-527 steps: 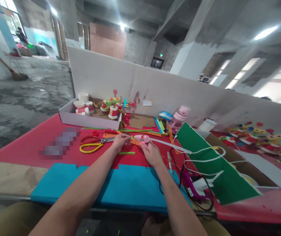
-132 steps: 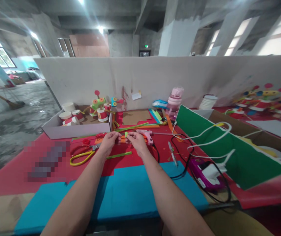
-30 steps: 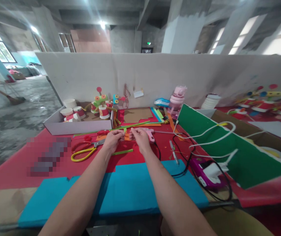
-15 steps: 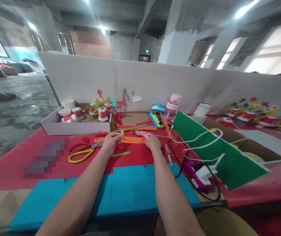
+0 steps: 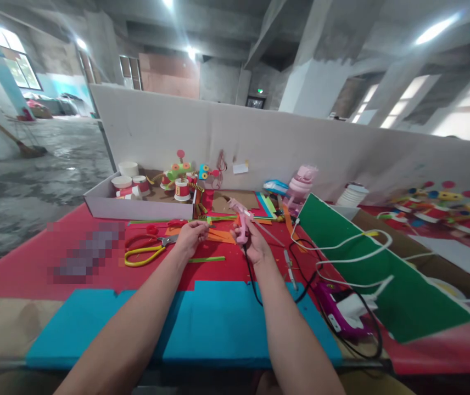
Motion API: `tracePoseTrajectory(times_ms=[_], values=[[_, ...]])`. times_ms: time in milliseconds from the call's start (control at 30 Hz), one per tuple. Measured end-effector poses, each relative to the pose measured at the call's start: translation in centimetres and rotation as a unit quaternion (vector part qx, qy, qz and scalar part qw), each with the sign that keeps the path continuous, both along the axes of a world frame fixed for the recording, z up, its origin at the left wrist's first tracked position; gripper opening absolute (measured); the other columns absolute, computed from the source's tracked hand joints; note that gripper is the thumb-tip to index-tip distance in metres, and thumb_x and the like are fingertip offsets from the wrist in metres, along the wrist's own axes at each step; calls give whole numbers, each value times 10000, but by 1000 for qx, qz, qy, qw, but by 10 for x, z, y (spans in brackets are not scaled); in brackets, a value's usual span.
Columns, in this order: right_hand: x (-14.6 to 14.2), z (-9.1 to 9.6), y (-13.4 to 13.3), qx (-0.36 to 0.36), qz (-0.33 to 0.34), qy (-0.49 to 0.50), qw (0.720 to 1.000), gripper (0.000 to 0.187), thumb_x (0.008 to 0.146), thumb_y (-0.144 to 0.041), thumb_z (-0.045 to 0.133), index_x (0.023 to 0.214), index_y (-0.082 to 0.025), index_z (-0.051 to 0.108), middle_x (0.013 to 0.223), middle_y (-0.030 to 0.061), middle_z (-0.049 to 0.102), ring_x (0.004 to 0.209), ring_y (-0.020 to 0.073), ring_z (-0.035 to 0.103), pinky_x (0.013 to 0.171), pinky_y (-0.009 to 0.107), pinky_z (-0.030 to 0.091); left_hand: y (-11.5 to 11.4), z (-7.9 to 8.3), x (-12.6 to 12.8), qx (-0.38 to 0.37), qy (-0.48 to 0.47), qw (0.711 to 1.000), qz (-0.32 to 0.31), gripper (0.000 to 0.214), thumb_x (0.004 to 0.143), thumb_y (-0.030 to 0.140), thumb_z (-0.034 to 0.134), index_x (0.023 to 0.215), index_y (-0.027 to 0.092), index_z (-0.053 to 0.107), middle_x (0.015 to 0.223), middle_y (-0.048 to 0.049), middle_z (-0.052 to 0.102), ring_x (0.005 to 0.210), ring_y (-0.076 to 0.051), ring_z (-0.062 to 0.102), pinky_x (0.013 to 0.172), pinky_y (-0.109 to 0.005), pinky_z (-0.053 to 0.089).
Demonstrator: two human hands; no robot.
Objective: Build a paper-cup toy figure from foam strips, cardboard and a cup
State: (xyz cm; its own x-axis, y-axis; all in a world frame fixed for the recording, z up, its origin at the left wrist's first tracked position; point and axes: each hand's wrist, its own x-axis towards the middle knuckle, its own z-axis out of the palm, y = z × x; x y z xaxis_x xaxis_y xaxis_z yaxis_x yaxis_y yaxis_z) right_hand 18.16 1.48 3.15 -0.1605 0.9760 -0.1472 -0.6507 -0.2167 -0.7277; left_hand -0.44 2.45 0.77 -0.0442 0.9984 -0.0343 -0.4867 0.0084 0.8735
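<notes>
My right hand (image 5: 255, 245) is wrapped around the grip of a pink hot glue gun (image 5: 242, 224), raised off the table with its nozzle pointing up and to the left. A black cord hangs from the handle. My left hand (image 5: 192, 239) is closed in a pinch beside it; a small yellow-green bit shows near the fingertips, but what the fingers hold is too small to make out. Orange paper (image 5: 220, 235) lies between and behind the hands. Left of my left wrist rest scissors (image 5: 146, 255) with yellow and red handles. A green paper strip (image 5: 208, 259) lies nearer me.
A white box (image 5: 138, 208) with paper cups and cup figures stands back left. Blue sheets (image 5: 218, 323) cover the front edge. On the right are a utility knife (image 5: 289, 269), a purple power strip (image 5: 336, 312), loose cables and a green panel (image 5: 367, 269). A pink bottle (image 5: 301, 186) stands behind.
My right hand has lifted the glue gun from the table and turned it nozzle up. My left hand keeps its pinch in nearly the same place. The view has shifted slightly.
</notes>
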Motion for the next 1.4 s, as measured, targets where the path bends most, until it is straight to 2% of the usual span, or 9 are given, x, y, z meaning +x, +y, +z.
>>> tracePoseTrajectory(times_ms=[67,133,300,500,667,867,1100,1233,1400], values=[[-7,0,-4,25,44,-8,999,187,841,-372,601,891,-194,569,720,0,666,404,50,462,366,159,434,0,1,0,1,-1,1000,3,263,478,210,793,666,108,639,524,17,567,448,-48,469,460,-185,384],[-13,-1,-8,86,69,-44,993,250,824,-432,616,888,-197,561,684,-18,652,353,30,371,322,144,345,0,1,0,2,-4,1000,8,265,468,202,789,662,109,634,528,16,570,443,-48,465,451,-186,377],[-20,3,-14,224,-24,-221,949,375,785,-558,614,822,-188,563,378,-94,426,334,69,382,367,170,341,3,-1,-5,2,-22,999,32,279,489,239,784,674,115,617,522,25,552,439,-44,457,437,-177,343],[-18,8,-18,270,-55,-415,867,422,817,-585,526,806,-169,598,388,-58,468,333,98,425,363,201,338,5,-2,-8,-3,-26,998,52,270,496,224,778,668,119,599,522,32,543,445,-43,465,460,-179,366],[-15,6,-18,290,-53,-485,823,370,831,-541,514,843,-179,592,407,-61,467,358,121,474,393,214,381,5,0,-9,-11,-9,998,63,226,500,191,749,661,108,614,518,22,550,440,-47,469,447,-182,364],[-12,7,-17,291,-53,-517,803,399,846,-510,482,926,-147,625,510,-16,574,375,122,485,418,226,388,8,-2,-11,-23,20,996,81,187,500,169,722,633,116,602,486,34,529,405,-54,461,410,-184,343],[-14,7,-19,304,-51,-564,766,344,840,-464,516,953,-157,624,631,27,657,544,163,603,512,225,428,10,-5,-12,-26,33,996,78,197,512,178,715,658,117,598,471,48,511,390,-59,463,403,-186,356],[-14,4,-17,310,-62,-560,766,324,839,-459,525,926,-164,627,663,47,671,604,184,629,532,233,433,9,-5,-11,-27,38,996,73,206,521,190,738,652,116,597,489,37,527,400,-58,472,411,-188,369],[-14,2,-16,320,-67,-532,781,290,829,-453,545,890,-187,643,621,45,658,645,213,643,541,251,447,9,-6,-12,-26,41,997,66,243,525,220,777,651,117,596,470,39,506,408,-67,480,404,-184,346]])
